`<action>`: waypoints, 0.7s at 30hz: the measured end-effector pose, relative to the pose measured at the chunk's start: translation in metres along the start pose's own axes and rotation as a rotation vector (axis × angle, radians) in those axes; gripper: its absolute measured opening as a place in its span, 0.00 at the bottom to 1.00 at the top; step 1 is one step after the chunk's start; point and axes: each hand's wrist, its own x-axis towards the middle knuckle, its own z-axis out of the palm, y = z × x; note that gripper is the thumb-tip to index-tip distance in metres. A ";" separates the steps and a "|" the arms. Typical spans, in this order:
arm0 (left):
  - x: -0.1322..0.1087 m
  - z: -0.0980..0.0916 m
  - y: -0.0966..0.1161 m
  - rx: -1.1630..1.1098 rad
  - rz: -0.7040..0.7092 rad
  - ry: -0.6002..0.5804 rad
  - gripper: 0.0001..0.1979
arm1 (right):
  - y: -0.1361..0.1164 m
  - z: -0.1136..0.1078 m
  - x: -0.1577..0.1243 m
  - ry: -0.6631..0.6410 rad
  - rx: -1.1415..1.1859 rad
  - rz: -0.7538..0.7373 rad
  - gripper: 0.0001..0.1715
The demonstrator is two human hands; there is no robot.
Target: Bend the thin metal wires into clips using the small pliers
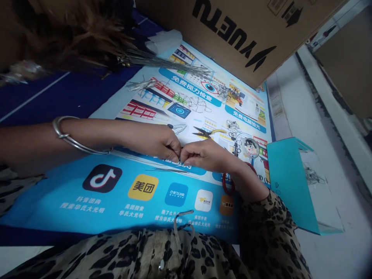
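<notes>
My left hand (159, 140) and my right hand (207, 155) meet knuckle to knuckle over the printed sheet, both closed with fingertips pinched. Whatever they hold, if anything, is hidden between the fingers. Just below them lie several thin straight wires (167, 170) on the sheet. Behind my hands rest pliers (207, 133) with dark jaws and a yellow handle. A looped coil of wire (178, 129) lies behind my left hand, partly covered by it. Small bent wire pieces (234, 130) are heaped to the right of the pliers.
A large cardboard box (232, 35) stands at the back. Long wire stems (174, 64) and brown feathers (87, 35) lie at the back left. Rounded wire shapes (197, 104) and a wire tangle (228, 93) lie mid-sheet. A teal open box (286, 182) at right has wire pieces inside.
</notes>
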 end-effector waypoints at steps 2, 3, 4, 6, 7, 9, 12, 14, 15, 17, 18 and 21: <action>0.000 0.000 0.001 -0.018 -0.006 0.002 0.11 | -0.001 0.001 0.000 0.017 0.007 0.005 0.05; 0.000 0.001 0.002 -0.029 -0.016 -0.004 0.11 | -0.001 0.001 0.000 0.032 0.003 0.008 0.05; 0.000 0.001 0.003 -0.043 -0.029 -0.013 0.11 | -0.001 0.001 0.001 0.049 -0.008 0.013 0.05; 0.000 0.001 0.005 -0.076 -0.054 -0.041 0.11 | 0.000 0.002 0.002 0.089 -0.038 0.018 0.05; 0.000 0.001 0.006 -0.091 -0.064 -0.051 0.10 | 0.000 0.003 0.002 0.108 -0.050 0.018 0.05; 0.001 0.001 0.007 -0.101 -0.086 -0.058 0.09 | 0.001 0.004 0.003 0.134 -0.063 0.012 0.05; 0.001 0.001 0.009 -0.067 -0.099 -0.059 0.07 | 0.002 0.003 0.003 0.114 -0.039 0.022 0.04; 0.000 0.001 0.011 0.003 -0.087 -0.052 0.07 | 0.002 0.001 0.001 0.055 -0.005 0.047 0.05; -0.001 0.001 0.012 0.054 -0.079 -0.043 0.07 | 0.003 -0.001 0.001 0.016 0.005 0.059 0.05; -0.003 -0.001 0.015 0.164 -0.061 -0.012 0.07 | 0.004 -0.005 -0.001 -0.048 -0.014 0.073 0.06; -0.004 -0.001 0.016 0.210 -0.051 0.002 0.08 | 0.006 -0.007 -0.002 -0.062 -0.036 0.072 0.06; -0.007 -0.003 0.018 0.295 -0.027 0.036 0.08 | 0.009 -0.012 -0.003 -0.043 -0.086 0.054 0.10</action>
